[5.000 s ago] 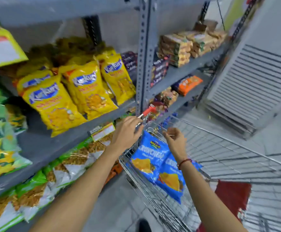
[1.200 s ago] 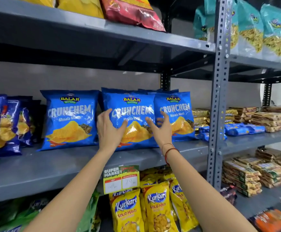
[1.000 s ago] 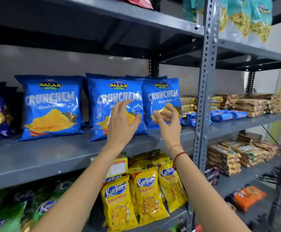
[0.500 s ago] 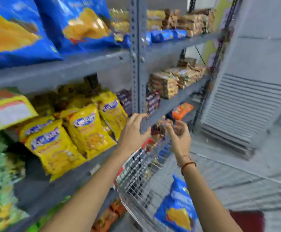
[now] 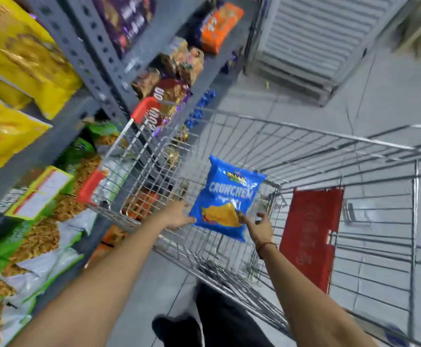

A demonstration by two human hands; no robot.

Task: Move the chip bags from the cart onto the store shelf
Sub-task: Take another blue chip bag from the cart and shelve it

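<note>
One blue Crunchem chip bag (image 5: 229,194) stands upright inside the wire shopping cart (image 5: 304,130), near its closest corner. My left hand (image 5: 178,216) grips the bag's lower left edge. My right hand (image 5: 260,225) holds its lower right edge, fingers over the front. A red thread band sits on my right wrist. The grey store shelf (image 5: 41,149) runs along the left, right against the cart's side. The shelf level with the blue bags is out of view.
Yellow snack bags (image 5: 16,58) and green-white bags (image 5: 29,246) fill the left shelves. A yellow price tag (image 5: 39,192) hangs on the shelf edge. The cart has a red seat flap (image 5: 309,234) and red handle caps (image 5: 144,110). A louvred panel (image 5: 324,38) stands beyond.
My view dropped from the shelf down into the cart. Both hands came down from above the cart rim and closed on the blue bag inside it.
</note>
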